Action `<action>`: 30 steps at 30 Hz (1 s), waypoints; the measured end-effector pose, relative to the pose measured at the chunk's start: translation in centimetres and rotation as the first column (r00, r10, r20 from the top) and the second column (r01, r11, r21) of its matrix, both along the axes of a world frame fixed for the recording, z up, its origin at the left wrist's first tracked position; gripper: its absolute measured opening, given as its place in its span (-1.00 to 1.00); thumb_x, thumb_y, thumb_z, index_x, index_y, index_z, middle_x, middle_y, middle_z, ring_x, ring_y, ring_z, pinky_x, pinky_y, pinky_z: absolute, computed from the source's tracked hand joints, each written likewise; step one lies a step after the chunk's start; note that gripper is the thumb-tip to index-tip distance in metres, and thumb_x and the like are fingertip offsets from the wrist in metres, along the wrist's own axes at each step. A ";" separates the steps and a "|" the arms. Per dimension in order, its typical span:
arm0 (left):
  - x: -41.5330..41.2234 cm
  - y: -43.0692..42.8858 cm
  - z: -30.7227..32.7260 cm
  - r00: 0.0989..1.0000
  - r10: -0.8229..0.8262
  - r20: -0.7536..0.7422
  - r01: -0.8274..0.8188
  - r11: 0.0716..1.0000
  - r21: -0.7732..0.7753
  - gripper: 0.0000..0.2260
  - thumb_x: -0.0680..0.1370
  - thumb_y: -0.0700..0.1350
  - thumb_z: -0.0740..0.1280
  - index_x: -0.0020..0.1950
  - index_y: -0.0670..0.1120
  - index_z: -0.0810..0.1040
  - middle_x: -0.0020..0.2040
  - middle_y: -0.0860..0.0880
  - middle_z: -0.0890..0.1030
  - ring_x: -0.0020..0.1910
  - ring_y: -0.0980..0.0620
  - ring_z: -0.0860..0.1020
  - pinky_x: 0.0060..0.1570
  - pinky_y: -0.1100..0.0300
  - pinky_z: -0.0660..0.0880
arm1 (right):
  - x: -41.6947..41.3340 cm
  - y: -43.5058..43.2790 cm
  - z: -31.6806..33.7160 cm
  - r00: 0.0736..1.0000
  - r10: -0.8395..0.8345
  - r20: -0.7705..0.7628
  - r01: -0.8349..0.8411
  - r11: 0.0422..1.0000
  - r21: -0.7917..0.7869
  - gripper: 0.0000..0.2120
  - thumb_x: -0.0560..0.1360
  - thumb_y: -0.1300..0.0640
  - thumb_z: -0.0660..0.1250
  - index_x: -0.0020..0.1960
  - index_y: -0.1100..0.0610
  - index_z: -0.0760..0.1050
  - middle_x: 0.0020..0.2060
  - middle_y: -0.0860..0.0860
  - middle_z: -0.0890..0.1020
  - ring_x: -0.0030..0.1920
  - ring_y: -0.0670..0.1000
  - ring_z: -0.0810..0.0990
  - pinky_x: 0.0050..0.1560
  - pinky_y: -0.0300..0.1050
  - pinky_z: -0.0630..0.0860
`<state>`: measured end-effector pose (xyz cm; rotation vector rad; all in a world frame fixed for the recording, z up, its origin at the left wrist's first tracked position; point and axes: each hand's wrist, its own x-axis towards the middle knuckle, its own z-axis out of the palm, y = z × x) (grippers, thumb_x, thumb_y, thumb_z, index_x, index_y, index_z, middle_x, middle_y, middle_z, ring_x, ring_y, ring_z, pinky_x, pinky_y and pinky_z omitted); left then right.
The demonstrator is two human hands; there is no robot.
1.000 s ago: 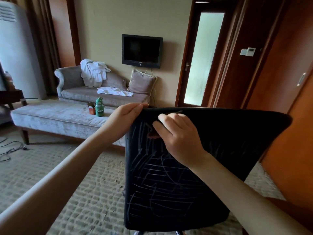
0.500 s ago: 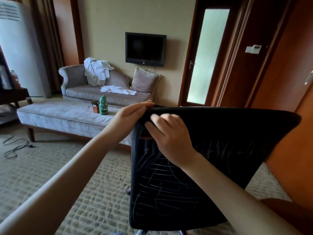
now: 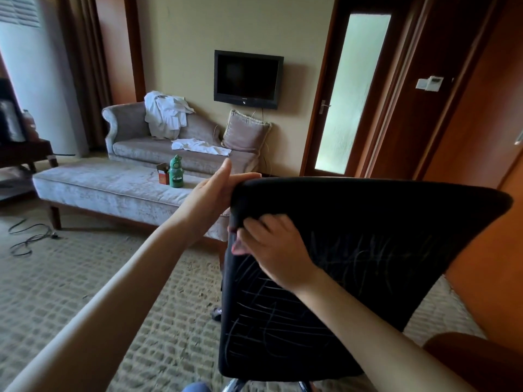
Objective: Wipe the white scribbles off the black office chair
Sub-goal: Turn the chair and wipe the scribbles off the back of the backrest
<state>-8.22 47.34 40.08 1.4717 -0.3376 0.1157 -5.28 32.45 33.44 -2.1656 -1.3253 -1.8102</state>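
Both forearms come in from the bottom edge, bare.

Right hand (image 3: 273, 250): on the upper left of the black office chair (image 3: 368, 210) backrest, knuckles up, fingers bent and bunched against the fabric. Slightly blurred. Can't tell if anything is pinched under it.

Chair is dead centre, close, backrest facing the camera: matte black fabric, wide curved top edge, narrowing toward the bottom. Chrome base is just visible below.

White scribbles (image 3: 268, 315): thin crossing chalk-like lines, dense on the lower left of the backrest. A fainter patch sits to the right of the right hand. The strip along the top edge looks plain black.

Left hand (image 3: 215, 190): at the top left corner of the backrest, fingers straight and pressed together, laid over the top edge, thumb up.

Floor: beige carpet (image 3: 70, 278) with a woven block pattern. Black cable (image 3: 25, 236) looped at far left.

Behind the chair: long grey velvety bench (image 3: 107, 182) on dark wood legs. On it stand a green bottle (image 3: 176, 172) and a small open box (image 3: 163, 174), touching.

Further back: grey sofa (image 3: 133, 145) with a rolled arm, crumpled white clothes (image 3: 167, 114) over the back and seat, and a square mauve cushion (image 3: 246, 134).

Wall: flat black TV (image 3: 248, 79). Frosted glass door (image 3: 351, 89) in a dark wood frame to its right.
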 end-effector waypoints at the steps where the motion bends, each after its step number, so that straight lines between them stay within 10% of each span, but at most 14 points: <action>1: 0.1 -0.1 0.0 1.000 0.004 -0.005 -0.004 1.000 -0.012 -0.48 0.55 0.18 0.00 0.21 -0.14 0.53 0.18 -0.09 0.62 0.22 0.07 0.54 0.23 0.24 0.45 | 0.0 -0.3 -1.6 0.999 -0.023 -0.023 0.021 0.998 -0.056 -0.63 0.65 0.08 0.16 -0.24 0.11 0.59 -0.22 -0.02 0.60 -0.24 0.02 0.48 -0.14 -0.10 0.36; 8: 0.2 0.3 -0.6 0.999 -0.027 -0.041 0.029 0.998 0.054 -0.40 0.57 0.27 -0.10 0.26 -0.05 0.52 0.19 -0.08 0.61 0.18 0.05 0.56 0.15 0.12 0.43 | -1.1 1.2 2.3 0.997 0.040 0.059 -0.046 0.993 0.110 -0.80 0.59 0.20 0.24 -0.09 0.15 0.64 -0.10 0.04 0.66 -0.17 0.07 0.50 -0.12 -0.04 0.40; 12: 0.7 0.6 -0.7 0.999 0.036 -0.023 -0.034 0.996 0.088 -0.42 0.44 0.40 0.18 0.20 0.01 0.59 0.23 -0.05 0.59 0.29 -0.01 0.49 0.32 0.03 0.35 | -0.2 1.5 -2.3 1.000 -0.028 -0.012 0.028 1.000 -0.002 -0.78 0.59 0.16 0.29 -0.20 0.15 0.61 -0.18 0.03 0.63 -0.26 0.07 0.52 -0.15 -0.05 0.39; 16: -0.6 0.4 -2.0 0.979 0.177 0.106 -0.181 0.983 0.035 -0.76 0.61 -0.03 0.22 0.17 -0.05 0.61 0.12 -0.01 0.65 0.22 0.04 0.54 0.30 0.06 0.40 | -2.0 0.4 -4.2 0.969 -0.012 -0.245 0.013 1.000 0.000 -0.77 0.60 0.23 0.21 -0.15 0.14 0.61 -0.23 0.01 0.60 -0.25 0.06 0.53 -0.17 -0.07 0.44; 18: -2.2 0.0 -3.3 0.894 0.405 0.192 -0.405 0.913 -0.044 -0.79 0.61 -0.11 0.22 0.16 -0.09 0.61 0.08 0.01 0.65 0.17 0.07 0.56 0.25 0.08 0.44 | -4.0 -0.8 -3.6 0.840 0.160 -0.518 -0.036 0.970 0.242 -0.82 0.51 0.25 0.25 0.01 0.12 0.61 -0.12 -0.03 0.64 -0.13 0.01 0.59 -0.07 -0.07 0.49; 20: -4.2 -1.0 -5.1 0.720 0.631 0.289 -0.608 0.775 -0.174 -0.80 0.60 -0.17 0.20 0.09 -0.09 0.61 0.03 0.01 0.66 0.09 0.07 0.59 0.14 0.13 0.50 | -6.2 -2.3 -2.4 0.474 0.544 -0.692 0.006 0.784 0.620 -0.80 0.52 0.26 0.27 0.08 0.07 0.59 -0.06 -0.06 0.66 -0.02 -0.06 0.63 0.04 -0.10 0.53; 23: -7.4 -3.9 -8.3 0.765 0.568 0.302 -0.547 0.822 -0.159 -0.81 0.54 -0.04 0.22 0.03 -0.07 0.58 -0.09 0.02 0.65 -0.05 0.06 0.60 -0.04 0.26 0.51 | -8.1 -4.1 -1.4 0.068 0.868 -0.491 0.137 0.480 0.867 -0.75 0.54 0.37 0.27 0.14 0.14 0.57 0.06 -0.03 0.67 0.14 -0.08 0.60 0.16 -0.25 0.48; 26: -9.3 -7.1 -11.2 0.968 0.249 0.044 -0.248 0.969 -0.018 -0.64 0.42 0.18 0.31 0.08 -0.01 0.56 -0.06 0.00 0.65 -0.05 0.11 0.62 -0.07 0.27 0.54 | -8.5 -5.2 -2.3 0.077 0.892 -0.446 0.219 0.421 0.880 -0.76 0.54 0.35 0.26 0.16 0.18 0.56 0.08 0.00 0.67 0.15 -0.06 0.60 0.17 -0.24 0.49; 30: -10.1 -9.0 -13.5 0.966 0.257 -0.038 -0.252 0.963 0.096 -0.52 0.40 0.28 0.37 0.20 0.04 0.49 0.06 0.03 0.62 0.05 0.16 0.59 0.00 0.26 0.52 | -9.3 -6.5 -4.2 0.208 0.772 -0.600 0.326 0.524 0.787 -0.90 0.49 0.21 0.40 0.01 0.14 0.58 -0.13 -0.05 0.68 -0.05 -0.18 0.62 0.02 -0.32 0.49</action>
